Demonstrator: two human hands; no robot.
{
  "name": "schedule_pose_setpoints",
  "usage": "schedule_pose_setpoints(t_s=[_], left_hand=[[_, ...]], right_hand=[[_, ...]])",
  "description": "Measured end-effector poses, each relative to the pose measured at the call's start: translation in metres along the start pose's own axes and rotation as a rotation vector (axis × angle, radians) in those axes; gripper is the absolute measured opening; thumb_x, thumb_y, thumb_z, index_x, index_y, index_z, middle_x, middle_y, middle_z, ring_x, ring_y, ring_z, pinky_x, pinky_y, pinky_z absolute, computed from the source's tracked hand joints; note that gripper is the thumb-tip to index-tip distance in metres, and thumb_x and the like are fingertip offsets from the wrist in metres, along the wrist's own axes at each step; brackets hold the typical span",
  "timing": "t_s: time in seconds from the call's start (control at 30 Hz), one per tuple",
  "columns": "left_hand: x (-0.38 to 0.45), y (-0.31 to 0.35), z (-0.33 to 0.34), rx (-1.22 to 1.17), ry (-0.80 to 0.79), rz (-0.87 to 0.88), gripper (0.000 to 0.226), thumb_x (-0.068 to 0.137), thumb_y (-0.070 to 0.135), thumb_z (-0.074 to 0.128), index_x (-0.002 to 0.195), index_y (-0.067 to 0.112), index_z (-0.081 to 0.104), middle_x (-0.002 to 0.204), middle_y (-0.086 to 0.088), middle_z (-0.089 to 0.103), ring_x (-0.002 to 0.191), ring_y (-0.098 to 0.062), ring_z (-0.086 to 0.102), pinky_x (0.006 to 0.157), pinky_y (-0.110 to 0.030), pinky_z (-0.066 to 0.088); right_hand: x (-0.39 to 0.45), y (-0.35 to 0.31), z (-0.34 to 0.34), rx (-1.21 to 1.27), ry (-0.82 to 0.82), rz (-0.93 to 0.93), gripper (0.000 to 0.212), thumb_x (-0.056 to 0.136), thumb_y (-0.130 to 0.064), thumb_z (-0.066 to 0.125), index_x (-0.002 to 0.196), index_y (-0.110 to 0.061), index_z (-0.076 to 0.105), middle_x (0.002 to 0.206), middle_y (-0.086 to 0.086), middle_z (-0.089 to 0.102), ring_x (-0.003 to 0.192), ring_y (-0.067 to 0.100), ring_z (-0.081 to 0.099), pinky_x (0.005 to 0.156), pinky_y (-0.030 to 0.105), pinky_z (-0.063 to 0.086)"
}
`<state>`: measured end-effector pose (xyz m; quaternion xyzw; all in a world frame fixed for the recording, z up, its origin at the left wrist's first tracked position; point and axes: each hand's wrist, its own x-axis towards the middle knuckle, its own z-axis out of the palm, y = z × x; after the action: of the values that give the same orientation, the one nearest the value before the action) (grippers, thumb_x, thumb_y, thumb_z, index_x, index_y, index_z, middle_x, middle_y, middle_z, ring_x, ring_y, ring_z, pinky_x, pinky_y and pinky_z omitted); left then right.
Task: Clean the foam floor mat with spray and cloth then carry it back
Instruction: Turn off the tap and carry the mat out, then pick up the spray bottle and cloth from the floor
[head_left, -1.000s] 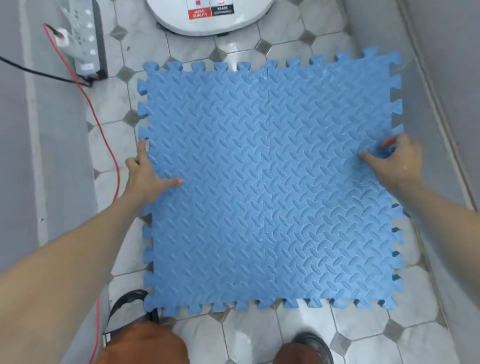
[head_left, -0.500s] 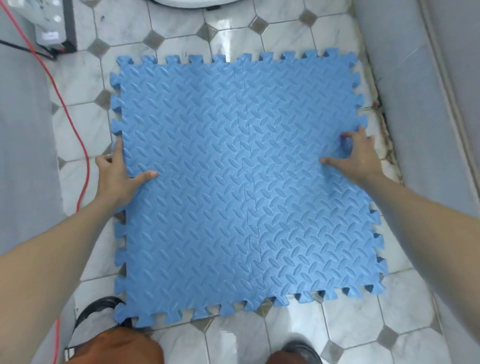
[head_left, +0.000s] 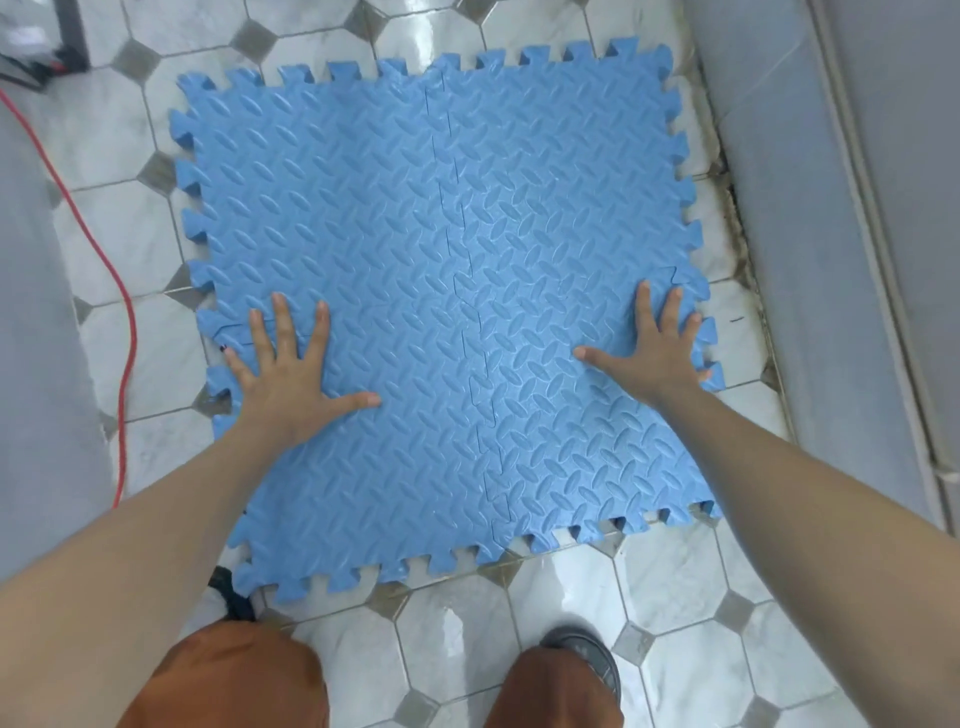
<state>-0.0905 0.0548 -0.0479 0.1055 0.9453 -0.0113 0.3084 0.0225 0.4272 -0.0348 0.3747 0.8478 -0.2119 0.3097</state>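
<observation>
Our left hand (head_left: 287, 379) and right hand (head_left: 655, 353) lie flat with fingers spread, palms down on the mat (head_left: 447, 249), one near each side edge, gripping nothing. Mat: blue foam, interlocking edges, flat on the tile floor (head_left: 670, 587) between grey walls. Red cable (head_left: 117, 291) runs along the floor at left, apart from the mat.
</observation>
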Motion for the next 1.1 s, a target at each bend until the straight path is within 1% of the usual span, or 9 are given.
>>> schedule_pose_setpoints(t_s=[0.1,0.3,0.47,0.53,0.57,0.63,0.7,0.87,1.1], left_hand=[[0.006,0.002,-0.009,0.054,-0.042,0.002,0.126,0.051,0.096,0.035,0.140,0.041,-0.034,0.152,-0.007,-0.039,0.143,-0.035,-0.028,0.111,-0.067,-0.003],[-0.002,0.022,-0.040,0.023,-0.134,-0.023,0.122,0.068,0.082,0.050,0.149,0.029,-0.024,0.155,-0.009,-0.032,0.146,-0.034,-0.019,0.115,-0.062,0.007],[-0.068,0.054,-0.090,0.052,-0.079,0.100,0.113,0.077,0.074,0.050,0.151,0.021,-0.017,0.159,-0.012,-0.021,0.148,-0.034,-0.008,0.118,-0.051,0.010],[-0.104,0.071,-0.124,0.102,-0.096,0.143,0.099,0.084,0.067,0.048,0.154,0.019,-0.004,0.161,-0.013,-0.007,0.148,-0.033,0.007,0.117,-0.047,0.017],[-0.123,0.079,-0.144,0.111,-0.091,0.164,0.087,0.089,0.061,0.046,0.153,0.016,0.010,0.160,-0.015,0.010,0.145,-0.031,0.022,0.115,-0.044,0.023],[-0.163,0.096,-0.186,0.099,-0.065,0.199,0.054,0.095,0.046,0.045,0.140,0.016,0.039,0.138,-0.011,0.048,0.123,-0.028,0.052,0.102,-0.039,0.038],[-0.207,0.112,-0.229,0.043,-0.086,0.187,0.034,0.097,0.036,0.044,0.124,0.018,0.052,0.119,-0.006,0.061,0.107,-0.026,0.061,0.090,-0.036,0.046],[-0.305,0.144,-0.338,-0.111,-0.101,0.140,0.025,0.095,0.029,0.046,0.116,0.019,0.056,0.113,-0.004,0.061,0.101,-0.024,0.062,0.082,-0.035,0.048],[-0.399,0.193,-0.455,-0.037,-0.075,0.430,0.025,0.097,0.024,0.046,0.119,0.017,0.055,0.117,-0.003,0.058,0.099,-0.023,0.062,0.078,-0.033,0.046]], right_hand=[[0.005,0.002,-0.002,-0.012,-0.030,-0.003,0.121,0.066,-0.082,0.059,0.148,-0.046,-0.022,0.158,-0.010,-0.033,0.148,0.031,-0.024,0.106,0.076,0.010],[-0.011,0.018,-0.036,0.014,-0.086,-0.126,0.116,0.076,-0.047,0.078,0.155,-0.037,-0.006,0.164,0.002,-0.015,0.151,0.031,-0.012,0.119,0.056,0.016],[-0.098,0.026,-0.060,0.004,-0.091,-0.090,0.097,0.083,-0.049,0.071,0.156,-0.036,0.009,0.165,0.002,-0.004,0.151,0.034,-0.001,0.117,0.054,0.018],[-0.142,0.026,-0.079,0.062,-0.065,-0.068,0.080,0.086,-0.049,0.067,0.153,-0.029,0.028,0.165,0.005,0.011,0.149,0.030,0.016,0.117,0.048,0.024],[-0.165,0.025,-0.092,0.103,-0.050,-0.051,0.069,0.088,-0.048,0.065,0.148,-0.025,0.039,0.162,0.007,0.023,0.146,0.028,0.028,0.115,0.043,0.029],[-0.217,0.022,-0.122,0.177,-0.039,-0.001,0.051,0.090,-0.044,0.063,0.136,-0.023,0.054,0.147,0.006,0.048,0.132,0.024,0.048,0.107,0.037,0.038],[-0.270,0.020,-0.155,0.225,-0.031,0.028,0.041,0.092,-0.044,0.059,0.128,-0.025,0.058,0.134,0.003,0.060,0.117,0.023,0.058,0.097,0.036,0.045],[-0.387,0.017,-0.245,0.307,0.011,0.104,0.037,0.093,-0.042,0.057,0.126,-0.026,0.059,0.125,0.001,0.064,0.111,0.022,0.060,0.095,0.035,0.045],[-0.531,0.022,-0.330,0.571,0.206,0.317,0.040,0.092,-0.040,0.058,0.128,-0.024,0.057,0.127,0.002,0.063,0.116,0.026,0.058,0.091,0.035,0.045]])
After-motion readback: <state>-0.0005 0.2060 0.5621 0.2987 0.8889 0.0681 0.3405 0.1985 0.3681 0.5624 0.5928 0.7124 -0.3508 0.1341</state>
